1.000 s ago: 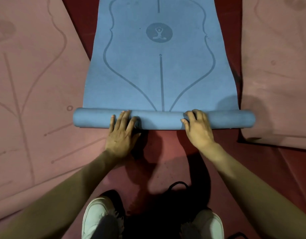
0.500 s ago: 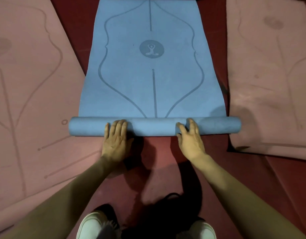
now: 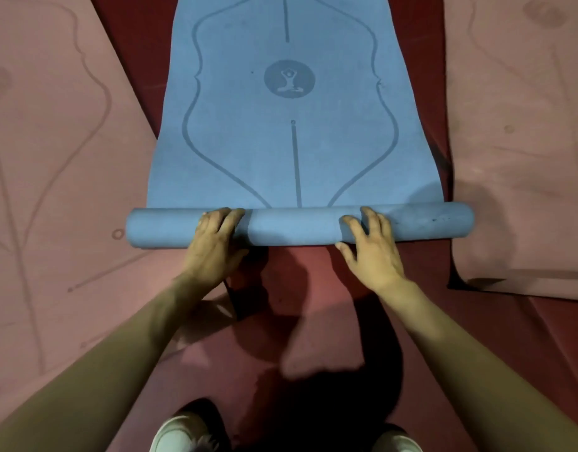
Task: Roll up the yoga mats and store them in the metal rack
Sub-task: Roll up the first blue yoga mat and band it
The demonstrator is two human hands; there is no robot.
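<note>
A blue yoga mat [image 3: 281, 141] lies lengthwise on the floor ahead of me, with a round seated-figure logo [image 3: 289, 78] at its middle. Its near end is wound into a roll [image 3: 294, 227] that lies crosswise. My left hand [image 3: 215, 246] holds the roll left of centre, fingers bent over its top. My right hand [image 3: 370, 249] holds it right of centre, with spread fingers arched over it and the thumb at its near lower edge. No metal rack is in view.
A pink mat [image 3: 52, 177] lies flat at the left and another pink mat [image 3: 522, 158] at the right, its near corner slightly lifted. Dark red floor [image 3: 313, 288] shows between them. The white toes of my shoes [image 3: 180, 433] are at the bottom edge.
The roll has advanced along the blue mat toward the logo and grown thicker. Both hands have gone from lying flat against it to bending over its top.
</note>
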